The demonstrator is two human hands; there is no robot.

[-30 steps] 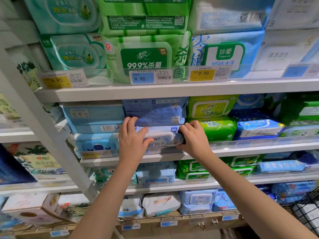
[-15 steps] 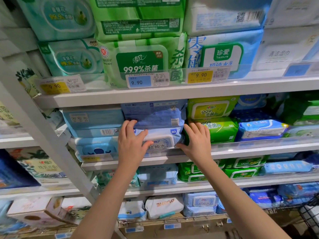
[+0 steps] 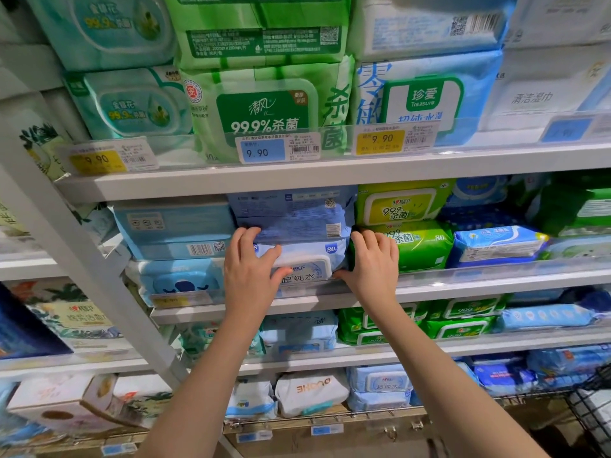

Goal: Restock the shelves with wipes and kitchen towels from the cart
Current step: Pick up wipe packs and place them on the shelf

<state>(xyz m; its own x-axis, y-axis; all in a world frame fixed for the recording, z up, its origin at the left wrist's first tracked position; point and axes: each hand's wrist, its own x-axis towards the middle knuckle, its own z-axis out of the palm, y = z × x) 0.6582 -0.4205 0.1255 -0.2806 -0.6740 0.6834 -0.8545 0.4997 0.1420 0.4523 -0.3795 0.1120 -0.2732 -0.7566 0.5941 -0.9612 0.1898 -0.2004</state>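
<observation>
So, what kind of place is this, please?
Most likely a shop, perhaps a supermarket aisle: white shelves stacked with wet wipe packs, price tags reading 9.90 on the shelf edges, and a wire cart at the lower right.

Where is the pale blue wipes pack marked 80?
Head view, centre: the pale blue pack lies on the second shelf under a darker blue pack, left of the green pack, left hand on its front, right hand at its right end.
</observation>
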